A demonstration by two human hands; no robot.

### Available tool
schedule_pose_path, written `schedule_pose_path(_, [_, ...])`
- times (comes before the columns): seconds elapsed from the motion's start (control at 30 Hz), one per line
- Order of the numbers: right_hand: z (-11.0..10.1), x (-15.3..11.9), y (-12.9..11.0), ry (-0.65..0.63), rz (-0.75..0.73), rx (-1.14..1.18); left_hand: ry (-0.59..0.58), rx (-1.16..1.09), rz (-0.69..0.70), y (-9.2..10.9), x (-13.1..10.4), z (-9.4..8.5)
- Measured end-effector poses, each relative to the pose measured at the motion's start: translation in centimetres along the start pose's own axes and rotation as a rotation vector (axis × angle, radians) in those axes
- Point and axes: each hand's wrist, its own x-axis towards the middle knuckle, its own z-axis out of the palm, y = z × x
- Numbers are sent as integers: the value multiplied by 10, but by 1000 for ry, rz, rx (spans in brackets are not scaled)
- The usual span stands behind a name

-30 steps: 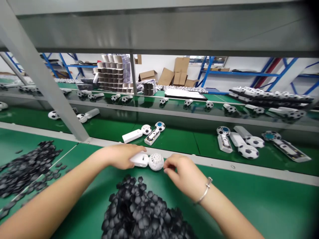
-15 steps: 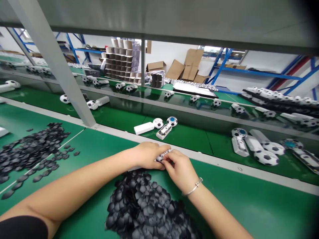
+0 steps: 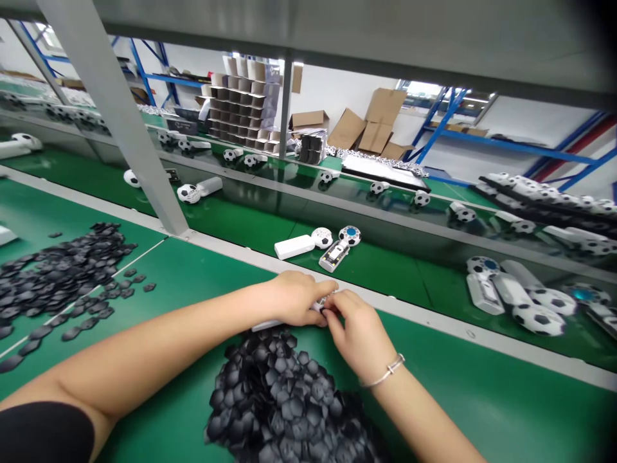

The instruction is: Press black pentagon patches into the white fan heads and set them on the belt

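Observation:
My left hand [image 3: 294, 299] is closed around a white casing with a football-patterned round head [image 3: 326, 297]. The casing's white handle [image 3: 266, 325] pokes out under the palm, and most of the rest is covered by my fingers. My right hand [image 3: 359, 331], a bangle at its wrist, has thumb and forefinger pinched at the right edge of that ball head. Whether a small piece sits between those fingertips I cannot tell. Just below both hands lies a big heap of black pentagon pieces [image 3: 294, 405] on the green table [image 3: 463, 392].
Beyond a metal rail [image 3: 414, 315], a green belt [image 3: 385, 263] carries a white football-headed casing [image 3: 295, 247], an opened one showing inner parts [image 3: 333, 256], and a cluster at right [image 3: 538, 319]. More black pieces [image 3: 62, 270] lie left. A slanted grey post [image 3: 120, 122] stands left; a shelf [image 3: 337, 32] hangs overhead.
The casings on the near belt have shifted to the right. Both hands stay together at the ball head, with only slight movement, and the view has tilted a little.

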Motion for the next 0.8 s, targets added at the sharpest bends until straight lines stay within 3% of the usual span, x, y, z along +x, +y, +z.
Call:
schedule_pose_path(0.23, [5, 8, 8, 56, 175, 79, -5, 21, 19, -5, 7, -4])
schedule_pose_path(0.37, [6, 16, 26, 45, 326, 217, -39, -8, 25, -12, 10, -10])
schedule_pose_path(0.47, [4, 15, 30, -18, 360, 223, -89, -37, 12, -20, 8, -16])
schedule_pose_path(0.53, [6, 12, 24, -102, 311, 178, -110, -93, 20, -31, 5, -18])
schedule_pose_path(0.7, [26, 2, -5, -186, -64, 124, -85, -187, 136, -64, -5, -19])
schedule_pose_path(0.8, [41, 1, -14, -201, -116, 19, -91, -208, 134, -73, -8, -17])
